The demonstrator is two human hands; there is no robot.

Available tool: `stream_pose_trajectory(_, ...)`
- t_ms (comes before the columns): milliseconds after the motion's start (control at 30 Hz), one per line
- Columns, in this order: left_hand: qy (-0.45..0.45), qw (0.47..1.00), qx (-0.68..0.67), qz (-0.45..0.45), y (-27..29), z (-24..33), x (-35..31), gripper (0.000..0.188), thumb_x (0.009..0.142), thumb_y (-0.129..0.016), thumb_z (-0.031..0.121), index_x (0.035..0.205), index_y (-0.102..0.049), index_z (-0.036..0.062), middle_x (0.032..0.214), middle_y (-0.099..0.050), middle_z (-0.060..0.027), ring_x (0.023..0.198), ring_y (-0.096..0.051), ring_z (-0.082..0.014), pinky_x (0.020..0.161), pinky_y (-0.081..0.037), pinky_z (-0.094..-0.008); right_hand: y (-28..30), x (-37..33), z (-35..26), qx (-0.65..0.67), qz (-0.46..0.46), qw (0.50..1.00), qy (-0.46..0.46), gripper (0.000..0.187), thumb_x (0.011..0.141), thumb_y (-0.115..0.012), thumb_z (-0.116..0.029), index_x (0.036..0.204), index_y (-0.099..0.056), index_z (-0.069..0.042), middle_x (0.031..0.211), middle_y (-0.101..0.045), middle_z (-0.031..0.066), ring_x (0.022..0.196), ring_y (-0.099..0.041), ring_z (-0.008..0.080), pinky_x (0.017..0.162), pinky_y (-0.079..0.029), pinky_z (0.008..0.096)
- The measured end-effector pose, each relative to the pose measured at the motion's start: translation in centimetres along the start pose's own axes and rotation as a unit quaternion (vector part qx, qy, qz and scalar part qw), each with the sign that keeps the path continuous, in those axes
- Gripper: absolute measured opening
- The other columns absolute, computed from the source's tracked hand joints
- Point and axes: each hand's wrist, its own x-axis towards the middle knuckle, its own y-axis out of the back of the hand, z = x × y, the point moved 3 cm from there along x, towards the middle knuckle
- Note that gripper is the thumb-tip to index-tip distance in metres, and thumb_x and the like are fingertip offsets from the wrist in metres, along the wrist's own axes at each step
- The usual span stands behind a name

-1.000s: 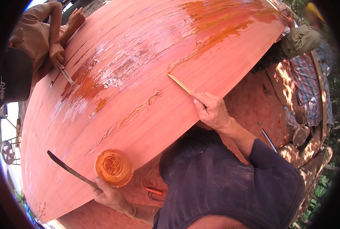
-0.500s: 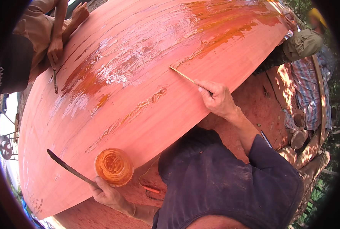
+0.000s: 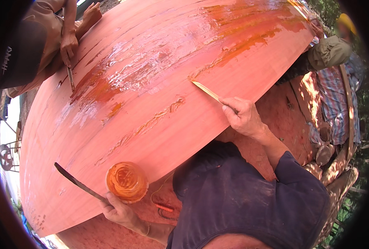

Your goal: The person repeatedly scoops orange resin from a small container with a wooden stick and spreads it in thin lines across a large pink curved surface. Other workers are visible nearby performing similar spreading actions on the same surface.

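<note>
My left hand (image 3: 120, 211) is closed around a dark, slightly curved flat strip (image 3: 76, 181) and a clear tub (image 3: 145, 191) of orange-brown paste; the fingers under the tub are hidden. In my right hand (image 3: 243, 117) is a pale wooden stick (image 3: 206, 90), pinched near one end. Its far tip touches the broad, curved reddish wooden surface (image 3: 184, 128), at the lower end of a ridge of paste (image 3: 211, 66). A second paste ridge (image 3: 141, 130) runs along the wood between my hands.
At upper left a co-worker's hand (image 3: 69, 49) holds a thin tool (image 3: 71, 79) against a brown-smeared patch. Another person in a yellow hat (image 3: 347, 23) is at the far right edge. Logs (image 3: 340, 182) and a striped sheet (image 3: 331, 99) lie at right; an orange-handled tool (image 3: 164, 206) rests below the wood.
My right hand has moved slightly right and down, with its stick's tip now at the paste ridge. The co-worker's tool has swung onto the smeared patch. The tub has shifted slightly right.
</note>
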Motion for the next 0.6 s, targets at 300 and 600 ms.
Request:
stream_pose_trajectory(300,0.026,1.0,0.007,-0.006,0.1,0.2,0.1,0.028,0.107,-0.059,0.023,0.096,-0.06,-0.0027,0.074,-0.052,0.0021,0.065,-0.043,-0.005,0.055,-0.034,-0.0229,-1.9,0.7,1.5,0.355,-0.088,0.874,-0.32,0.036,0.106,-0.05,-0.013,0.135,-0.062,0.002,0.074,-0.06,0.0001,0.053,-0.047,0.0047,0.048,-0.041,0.0233)
stream_pose_trajectory(600,0.042,0.999,0.015,-0.028,0.8,-1.1,0.7,0.028,0.107,-0.058,0.023,0.099,-0.06,-0.0038,0.082,-0.06,-0.0018,0.071,-0.051,-0.0075,0.062,-0.043,-0.0243,1.1,-1.7,2.4,0.339,-0.07,0.855,-0.387,0.036,0.106,-0.049,-0.014,0.135,-0.063,0.003,0.071,-0.059,-0.0011,0.047,-0.04,0.0013,0.043,-0.034,0.019)
